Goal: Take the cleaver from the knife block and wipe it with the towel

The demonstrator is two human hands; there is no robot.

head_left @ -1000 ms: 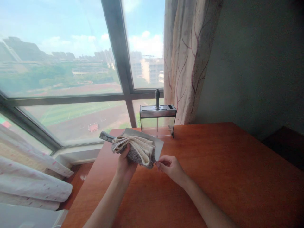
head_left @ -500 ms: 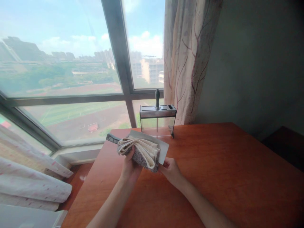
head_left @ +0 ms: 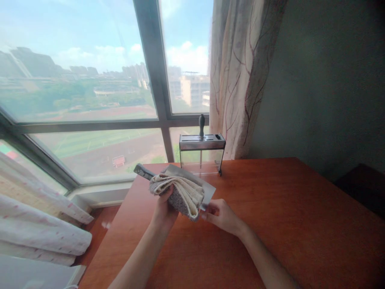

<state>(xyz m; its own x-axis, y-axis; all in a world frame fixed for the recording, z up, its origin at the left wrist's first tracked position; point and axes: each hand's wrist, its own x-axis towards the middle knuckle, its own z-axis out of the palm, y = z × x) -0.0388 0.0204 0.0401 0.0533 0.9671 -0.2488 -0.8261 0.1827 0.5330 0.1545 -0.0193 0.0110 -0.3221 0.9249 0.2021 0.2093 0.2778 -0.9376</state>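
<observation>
Above the table (head_left: pixel 270 208), our left hand (head_left: pixel 164 210) grips a folded cloth (head_left: pixel 180 192) wrapped over a cleaver (head_left: pixel 192 182), whose dark handle pokes out to the left. Our right hand (head_left: pixel 221 214) pinches the blade's lower corner. Behind them, near the window, stands a knife rack (head_left: pixel 202 154) holding one knife; right of it hangs a curtain (head_left: pixel 237 76).

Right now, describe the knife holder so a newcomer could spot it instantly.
Start at the big window and follow its frame down to the far edge of the reddish wooden table, just left of the patterned curtain. There stands the knife holder: a clear-walled box with a slotted metal top. One dark handle sticks upright from it, unlike the cleaver held with a cloth nearer the camera.
</observation>
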